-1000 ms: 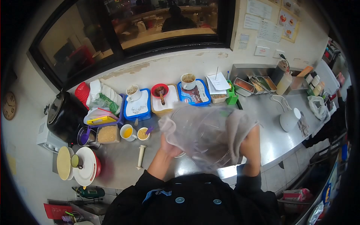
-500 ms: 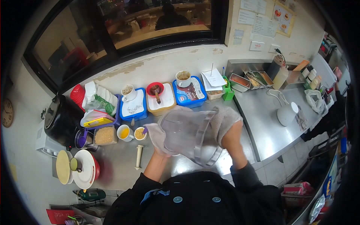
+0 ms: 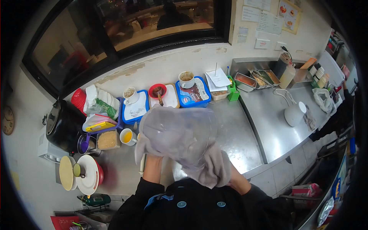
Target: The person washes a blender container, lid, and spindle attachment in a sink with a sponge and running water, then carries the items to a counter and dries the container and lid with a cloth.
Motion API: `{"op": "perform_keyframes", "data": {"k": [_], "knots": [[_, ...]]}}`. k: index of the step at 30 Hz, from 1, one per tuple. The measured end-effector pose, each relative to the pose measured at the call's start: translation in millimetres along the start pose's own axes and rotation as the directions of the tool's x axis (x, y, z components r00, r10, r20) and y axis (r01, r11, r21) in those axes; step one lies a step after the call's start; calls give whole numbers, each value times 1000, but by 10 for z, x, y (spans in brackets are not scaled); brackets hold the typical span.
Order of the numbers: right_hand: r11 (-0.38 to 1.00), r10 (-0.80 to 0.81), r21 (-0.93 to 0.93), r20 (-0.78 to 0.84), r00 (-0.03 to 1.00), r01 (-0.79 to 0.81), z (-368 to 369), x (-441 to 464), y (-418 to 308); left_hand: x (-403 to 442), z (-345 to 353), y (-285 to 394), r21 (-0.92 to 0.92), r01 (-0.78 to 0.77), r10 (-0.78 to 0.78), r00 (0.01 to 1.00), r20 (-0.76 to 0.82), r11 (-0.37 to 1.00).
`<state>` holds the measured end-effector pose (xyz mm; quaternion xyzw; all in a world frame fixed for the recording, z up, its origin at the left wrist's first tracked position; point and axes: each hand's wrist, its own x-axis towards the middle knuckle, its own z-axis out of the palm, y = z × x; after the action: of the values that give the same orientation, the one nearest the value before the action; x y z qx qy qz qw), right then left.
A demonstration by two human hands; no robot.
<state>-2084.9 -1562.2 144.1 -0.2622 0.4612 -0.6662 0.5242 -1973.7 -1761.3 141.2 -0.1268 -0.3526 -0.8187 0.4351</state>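
A large clear plastic container [image 3: 178, 130] is held up in front of my chest, over the steel counter, tilted on its side. Under its left part is my left hand [image 3: 154, 159], supporting it through a greyish cloth [image 3: 142, 147]; the fingers are hidden. My right hand [image 3: 231, 179] is mostly covered by the bunched end of the cloth [image 3: 214, 165], which it presses against the container's right side. I cannot tell whether it is one cloth or two. Just left of the container stands a white cup with yellow liquid [image 3: 128, 137].
Tubs with blue lids [image 3: 193, 92], a red bowl [image 3: 158, 91] and cups line the wall. On the left are a black cooker [image 3: 65, 124], a crumb-filled box [image 3: 108, 139] and stacked plates [image 3: 87, 176]. A white appliance [image 3: 295, 115] stands on the right counter.
The container has turned and shifted left, its open rim no longer facing right. My right hand has come down and closer to my body with the cloth.
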Motion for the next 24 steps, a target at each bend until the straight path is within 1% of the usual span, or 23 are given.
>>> {"op": "perform_keyframes", "data": {"k": [1,2,3,4,5,6,7,8,10,11,12,13,14,16,17,20,21,22,24], "knots": [[885,-167,-393,230,959,248,-60,-33,-70,6,-2,0,-15,17,-17,1000,-14,1000],[750,-216,-539,347,913,383,-60,-60,-211,-1,-17,-2,-25,33,-34,999,-28,999],[751,-212,-534,361,908,388,1,-45,-379,-6,-22,-18,-45,57,-59,997,-47,997],[751,157,-660,154,976,-17,124,-18,-638,-24,-36,-18,-63,79,-83,994,-67,995],[547,159,-837,104,982,0,263,-41,-852,-47,-39,-14,-73,97,-103,991,-83,993],[302,160,-953,54,986,3,403,-63,-1066,-59,-43,-5,-83,114,-122,988,-90,990],[189,87,-982,19,996,2,354,-74,-1098,-67,-40,3,-84,126,-134,986,-100,988],[114,-8,-993,9,1000,9,213,-82,-1023,-79,-42,15,-91,141,-150,983,-101,986],[132,-240,-991,-2,971,31,-55,-126,-850,-40,-37,25,-89,182,-190,977,-94,979],[176,-349,-979,31,937,98,-116,-160,-825,-21,-23,31,-83,201,-208,974,-89,976],[225,-436,-952,92,895,208,-149,-219,-803,3,-22,35,-70,219,-225,971,-82,973],[256,-465,-903,197,863,344,-90,-259,-795,17,-18,6,-64,243,-248,966,-79,968],[262,-455,-844,319,832,467,-16,-261,-768,16,-17,-17,-52,264,-267,960,-79,963],[232,-333,-780,497,801,581,88,-159,-648,2,-28,-82,-34,305,-307,949,-76,952],[212,-248,-790,525,814,575,94,-18,-516,-29,-37,-121,-23,327,-327,941,-81,945],[237,-41,-825,519,854,513,-119,303,-84,-149,-111,-217,18,372,-368,923,-108,928],[395,-215,-757,474,854,520,-90,312,-4,-208,-146,-240,35,381,-375,920,-118,924],[533,-370,-653,392,842,538,-69,304,84,-250,-204,-256,50,390,-381,915,-130,920],[532,-340,-664,400,851,525,-169,386,299,-359,-309,-288,79,404,-388,908,-159,912]]}}
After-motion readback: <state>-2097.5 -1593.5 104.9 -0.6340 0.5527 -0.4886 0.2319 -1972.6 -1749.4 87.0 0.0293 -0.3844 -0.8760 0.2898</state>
